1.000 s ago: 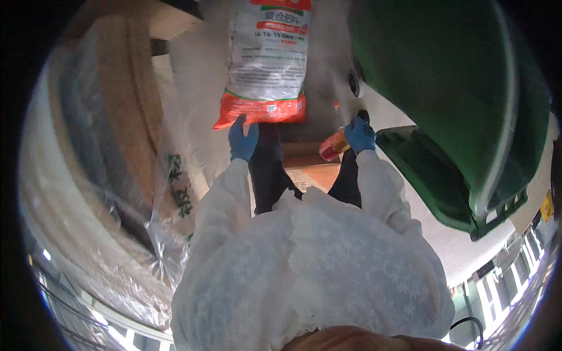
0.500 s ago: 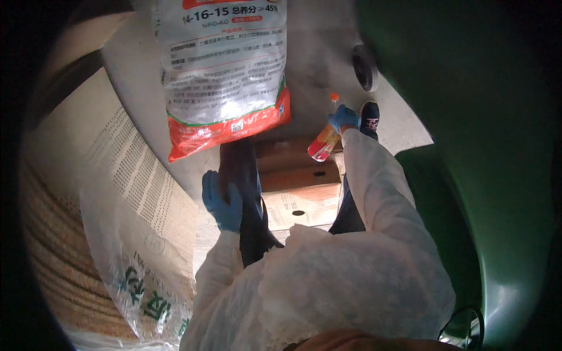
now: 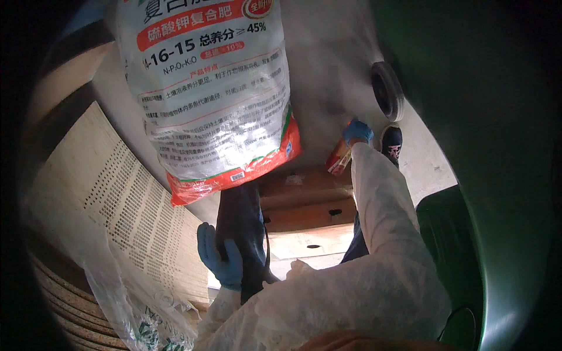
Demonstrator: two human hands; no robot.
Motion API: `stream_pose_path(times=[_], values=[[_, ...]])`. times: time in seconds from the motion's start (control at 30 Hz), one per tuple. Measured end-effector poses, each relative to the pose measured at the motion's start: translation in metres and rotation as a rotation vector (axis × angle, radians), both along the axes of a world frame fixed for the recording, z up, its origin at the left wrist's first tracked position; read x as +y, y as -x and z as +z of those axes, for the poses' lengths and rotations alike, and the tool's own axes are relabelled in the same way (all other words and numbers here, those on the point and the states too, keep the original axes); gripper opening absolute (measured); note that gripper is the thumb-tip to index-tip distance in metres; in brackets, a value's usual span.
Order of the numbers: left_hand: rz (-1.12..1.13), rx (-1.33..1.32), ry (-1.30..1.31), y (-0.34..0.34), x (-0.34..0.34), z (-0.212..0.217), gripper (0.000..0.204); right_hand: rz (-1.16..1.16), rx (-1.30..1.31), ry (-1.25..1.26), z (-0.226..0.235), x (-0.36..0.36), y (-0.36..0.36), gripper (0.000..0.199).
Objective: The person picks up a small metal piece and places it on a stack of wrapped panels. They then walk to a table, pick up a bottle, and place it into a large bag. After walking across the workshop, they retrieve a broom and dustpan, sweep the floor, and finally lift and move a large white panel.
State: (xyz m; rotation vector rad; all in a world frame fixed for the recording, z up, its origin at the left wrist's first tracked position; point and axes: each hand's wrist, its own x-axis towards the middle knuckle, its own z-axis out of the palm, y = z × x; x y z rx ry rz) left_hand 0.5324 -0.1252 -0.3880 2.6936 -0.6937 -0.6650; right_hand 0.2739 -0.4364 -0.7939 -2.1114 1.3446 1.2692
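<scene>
The blue-gloved right hand (image 3: pixel 357 132), far right, has its grip closed around a small red-and-yellow packet (image 3: pixel 339 159). The blue-gloved left hand (image 3: pixel 219 257) hangs open and empty, below a white-and-red printed plastic sack (image 3: pixel 211 99).

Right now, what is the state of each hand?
Left hand: open, holding nothing.
Right hand: closed on a red and yellow packet.

White, red-banded sack (image 3: pixel 211 99); blue-gloved hands (image 3: pixel 219 260); green bin (image 3: pixel 486 146).
</scene>
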Motion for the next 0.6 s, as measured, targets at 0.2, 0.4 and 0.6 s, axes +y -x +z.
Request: stream_pose_path(times=[0.2,0.4,0.6], values=[[-0.004,-0.028,0.081,-0.016,-0.021,-0.002,0.050,-0.083,-0.147,-0.036,0.018,0.010,-0.005,0.024],[-0.215,-0.363,0.448,-0.176,-0.182,-0.049,0.075,-0.190,-0.349,-0.172,0.140,0.001,-0.073,0.038],[-0.205,-0.677,0.369,-0.316,-0.393,-0.123,0.096,-0.417,-0.548,-0.166,0.236,0.004,-0.109,0.043]])
